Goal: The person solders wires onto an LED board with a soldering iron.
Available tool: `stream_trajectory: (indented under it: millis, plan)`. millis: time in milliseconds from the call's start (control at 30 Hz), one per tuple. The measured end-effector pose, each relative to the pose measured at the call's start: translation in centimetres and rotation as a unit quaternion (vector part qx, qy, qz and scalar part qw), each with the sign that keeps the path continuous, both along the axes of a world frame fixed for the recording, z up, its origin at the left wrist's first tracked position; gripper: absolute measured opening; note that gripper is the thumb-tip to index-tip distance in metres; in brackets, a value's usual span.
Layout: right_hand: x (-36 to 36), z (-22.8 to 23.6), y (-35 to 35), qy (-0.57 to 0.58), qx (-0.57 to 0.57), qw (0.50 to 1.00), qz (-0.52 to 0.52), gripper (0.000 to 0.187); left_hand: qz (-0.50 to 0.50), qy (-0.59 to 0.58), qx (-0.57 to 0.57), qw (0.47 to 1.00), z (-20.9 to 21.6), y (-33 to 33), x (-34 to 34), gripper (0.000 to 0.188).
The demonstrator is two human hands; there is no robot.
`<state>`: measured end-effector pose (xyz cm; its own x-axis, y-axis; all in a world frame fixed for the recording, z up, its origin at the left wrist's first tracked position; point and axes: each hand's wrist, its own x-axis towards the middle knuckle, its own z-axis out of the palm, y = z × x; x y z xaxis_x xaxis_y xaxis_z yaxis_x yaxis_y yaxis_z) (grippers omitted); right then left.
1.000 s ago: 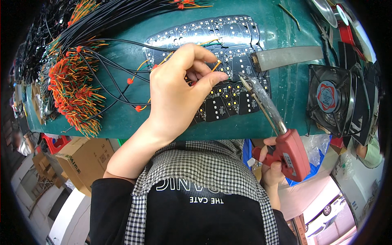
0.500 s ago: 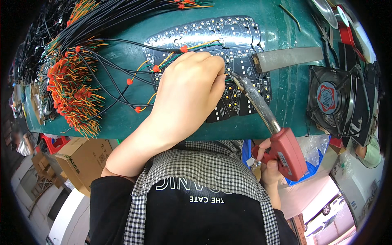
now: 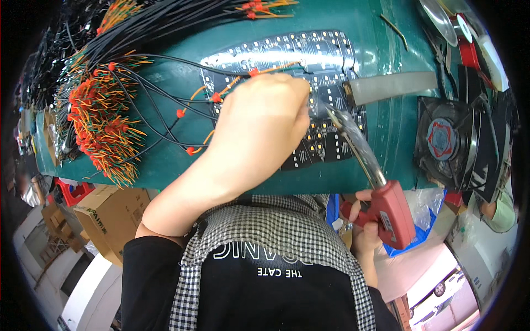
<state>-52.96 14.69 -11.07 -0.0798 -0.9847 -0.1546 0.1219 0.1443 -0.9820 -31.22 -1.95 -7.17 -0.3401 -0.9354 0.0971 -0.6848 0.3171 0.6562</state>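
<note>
Head view: soldering gun [image 3: 381, 196] tip nearer board [image 3: 323, 60].

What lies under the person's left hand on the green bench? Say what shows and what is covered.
Under the left hand lies a black circuit panel with black wires leading in. The exact spot its fingers press, near the soldering gun, is covered.

Far to the left of my grip lies a heap of orange and green wire ends [image 3: 102, 129] on the green work surface [image 3: 165, 160]. Well to the right stands a black cooling fan [image 3: 444, 138], with a grey strip [image 3: 392, 87] between it and my grip. Below and to the left sit cardboard boxes [image 3: 102, 220]. Lower right, something blue, perhaps a plastic bag [image 3: 422, 231].
</note>
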Motion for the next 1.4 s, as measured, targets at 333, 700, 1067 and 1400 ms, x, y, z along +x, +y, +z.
stream_trajectory:
  millis: [333,700,1067,1400]
  plan:
    - [1.1,0.9,-0.8,-0.013,0.029,0.995,-0.095,0.077,0.056,-0.045,-0.186,0.980,1.5,-9.2,3.1,0.011]
    - [1.2,1.2,0.4,0.012,0.003,0.992,-0.127,0.077,0.141,0.039,-0.042,0.988,2.8,-10.8,4.5,0.011]
    - [2.3,1.3,3.7,-0.023,0.051,0.998,-0.035,0.081,0.136,0.087,0.204,0.966,1.7,8.8,7.2,0.011]
    - [4.1,0.8,3.2,0.058,0.048,0.994,0.073,0.073,0.191,0.115,0.164,0.961,-0.6,10.1,7.8,0.009]
